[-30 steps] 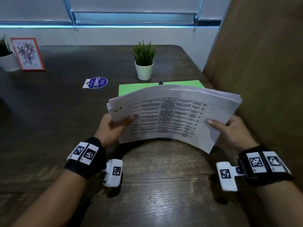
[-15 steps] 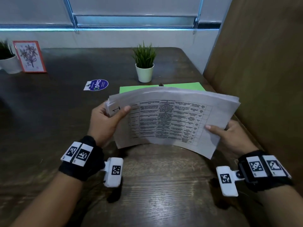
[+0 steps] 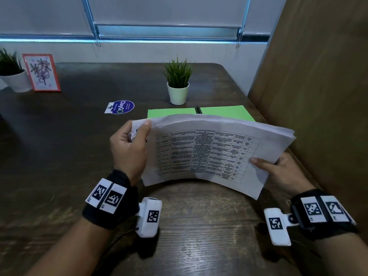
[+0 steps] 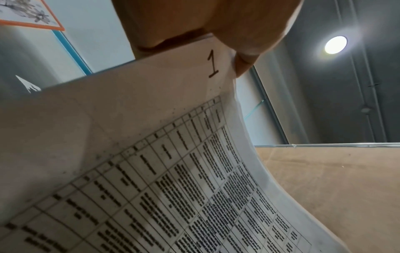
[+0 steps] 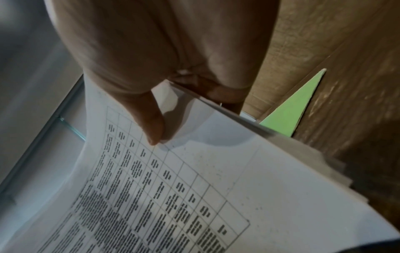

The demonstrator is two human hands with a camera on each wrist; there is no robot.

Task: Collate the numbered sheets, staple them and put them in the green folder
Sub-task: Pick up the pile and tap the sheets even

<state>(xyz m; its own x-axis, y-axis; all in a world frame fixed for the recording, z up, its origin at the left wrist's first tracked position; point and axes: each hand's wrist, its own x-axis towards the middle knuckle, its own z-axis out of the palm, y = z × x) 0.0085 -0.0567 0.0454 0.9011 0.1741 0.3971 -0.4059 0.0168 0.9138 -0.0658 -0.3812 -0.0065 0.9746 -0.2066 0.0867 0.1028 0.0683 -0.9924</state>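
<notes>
A stack of white printed sheets [image 3: 209, 152] hangs bowed above the table, its top page a table of text marked "1" [image 4: 213, 64]. My left hand [image 3: 137, 132] pinches the stack's upper left corner, thumb on top. My right hand [image 3: 266, 166] grips the lower right edge, thumb [image 5: 151, 126] lying across the top page and fingers under the stack. The green folder [image 3: 225, 112] lies flat on the table behind the sheets, partly hidden by them; a corner of the green folder [image 5: 290, 116] shows in the right wrist view. A thin dark object [image 3: 198, 109] lies across the folder. No stapler is visible.
A small potted plant [image 3: 177, 82] stands just behind the folder. A round blue sticker [image 3: 120, 107] lies left of it. A framed flower picture [image 3: 41, 72] and another plant pot [image 3: 14, 76] stand at the far left. A brown wooden partition [image 3: 318, 96] rises along the right side of the dark table [image 3: 59, 146].
My left hand has slid up from the stack's left edge to its upper left corner and now covers the number there. The stack has tilted a little more upright. The right hand keeps its grip.
</notes>
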